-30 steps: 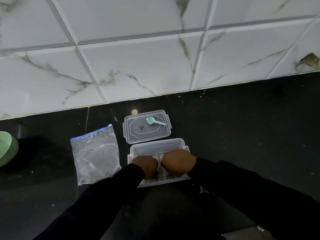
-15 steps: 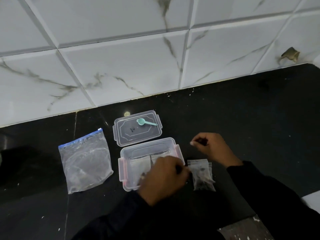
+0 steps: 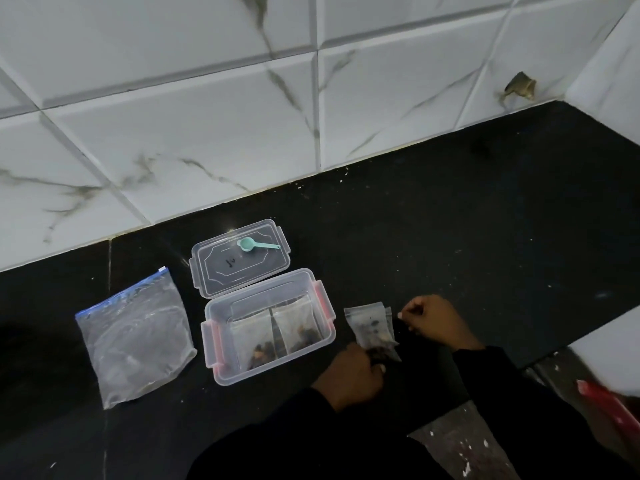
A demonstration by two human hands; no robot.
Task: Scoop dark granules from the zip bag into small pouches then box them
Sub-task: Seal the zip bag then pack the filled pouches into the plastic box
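A clear zip bag point(image 3: 131, 337) with a blue seal lies flat at the left on the black counter point(image 3: 485, 237). The open clear box point(image 3: 323, 336) holds two small pouches point(image 3: 252, 337) with dark granules at their bottoms. Its lid point(image 3: 221, 271) lies behind it, with a teal scoop point(image 3: 256, 244) on top. Right of the box lie small pouches point(image 3: 370, 323) with dark granules. My left hand point(image 3: 349, 375) pinches their near end. My right hand point(image 3: 436, 322) hovers by their far right corner with curled fingers and nothing visible in them.
A white marble-look tiled wall point(image 3: 242, 116) runs behind the counter and has a chipped hole point(image 3: 519, 88) at the right. A white ledge point(image 3: 609, 341) and a blurred red object point(image 3: 606, 403) sit at the lower right, past the counter's edge.
Both hands left the box. Small pouches came to lie right of the box. My left hand moved onto their near end and my right hand dropped closer to their top corner.
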